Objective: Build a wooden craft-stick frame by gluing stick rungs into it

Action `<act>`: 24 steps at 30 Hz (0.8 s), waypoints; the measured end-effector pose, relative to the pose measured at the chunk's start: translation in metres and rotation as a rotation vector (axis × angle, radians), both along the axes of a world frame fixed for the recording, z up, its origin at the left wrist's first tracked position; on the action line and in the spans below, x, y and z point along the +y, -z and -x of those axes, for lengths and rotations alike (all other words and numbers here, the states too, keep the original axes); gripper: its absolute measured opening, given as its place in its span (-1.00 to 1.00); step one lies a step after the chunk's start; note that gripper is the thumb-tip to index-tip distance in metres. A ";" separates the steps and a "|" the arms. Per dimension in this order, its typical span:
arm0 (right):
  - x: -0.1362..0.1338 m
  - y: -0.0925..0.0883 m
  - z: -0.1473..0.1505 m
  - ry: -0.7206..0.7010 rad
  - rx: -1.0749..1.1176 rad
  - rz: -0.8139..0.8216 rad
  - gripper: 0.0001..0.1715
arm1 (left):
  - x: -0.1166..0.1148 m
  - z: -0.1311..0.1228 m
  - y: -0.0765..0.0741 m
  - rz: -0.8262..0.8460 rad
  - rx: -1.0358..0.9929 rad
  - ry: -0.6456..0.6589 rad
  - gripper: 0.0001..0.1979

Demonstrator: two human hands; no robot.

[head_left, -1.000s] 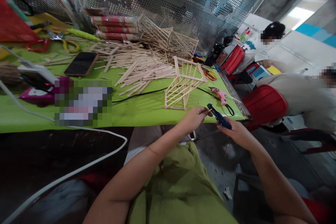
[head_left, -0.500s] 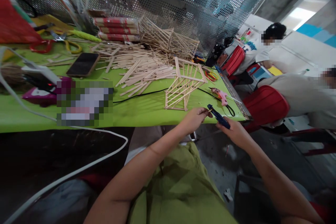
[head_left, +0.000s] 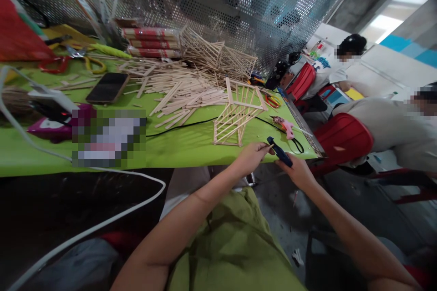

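Observation:
Between the thumb and fingers of my left hand [head_left: 254, 155] is a thin wooden stick [head_left: 271, 146], mostly hidden by the fingers. My right hand [head_left: 300, 172] is wrapped round a dark blue hand tool [head_left: 281, 155]. The tool's upper end meets the tip of the stick; its exact kind is too small to tell. Both hands are at the table's front edge. Just beyond them stands a small open frame of craft sticks and thin rods [head_left: 246, 104]. To its right lies a pink glue gun [head_left: 285, 126] with a black cable.
Loose craft sticks [head_left: 191, 93] are heaped on the green table [head_left: 177, 150], before a larger stick structure [head_left: 218, 54] and wrapped stick packs [head_left: 152, 42]. At left are a phone [head_left: 108, 87], scissors [head_left: 94, 64] and a white cable [head_left: 136, 202]. Two people sit at right near red chairs [head_left: 344, 138].
The view has shifted slightly. Both hands have moved a little left in the picture, and the stick and the blue tool stay in contact.

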State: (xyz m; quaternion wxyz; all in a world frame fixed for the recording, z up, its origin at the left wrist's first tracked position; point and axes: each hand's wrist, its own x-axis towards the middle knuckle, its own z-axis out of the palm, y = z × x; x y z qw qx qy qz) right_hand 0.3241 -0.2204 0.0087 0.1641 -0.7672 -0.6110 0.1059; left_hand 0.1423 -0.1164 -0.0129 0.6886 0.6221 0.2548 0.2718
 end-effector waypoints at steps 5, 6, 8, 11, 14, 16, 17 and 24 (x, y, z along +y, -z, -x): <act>0.002 -0.009 -0.006 0.041 0.190 -0.017 -0.54 | 0.003 0.005 0.001 0.026 -0.003 -0.011 -0.65; 0.002 -0.013 -0.008 0.058 0.273 -0.016 -0.50 | 0.004 0.007 0.001 0.031 -0.004 -0.016 -0.63; 0.003 -0.022 -0.011 0.095 0.493 -0.005 -0.40 | 0.005 0.010 0.001 0.053 -0.027 -0.020 -0.61; 0.003 -0.038 -0.008 0.061 0.848 0.006 -0.27 | 0.001 0.014 -0.005 0.108 -0.124 -0.012 -0.57; -0.001 -0.050 0.005 -0.053 1.039 -0.062 -0.15 | -0.006 0.015 -0.012 0.070 -0.187 0.019 -0.56; -0.003 -0.056 0.016 -0.088 1.097 -0.117 -0.08 | -0.013 0.015 -0.016 0.010 -0.199 0.027 -0.58; -0.004 -0.058 0.022 -0.090 1.112 -0.138 -0.07 | -0.016 0.014 -0.018 -0.008 -0.203 0.015 -0.59; -0.008 -0.064 0.046 -0.055 1.168 -0.229 -0.05 | -0.032 0.014 -0.026 -0.008 -0.241 0.017 -0.63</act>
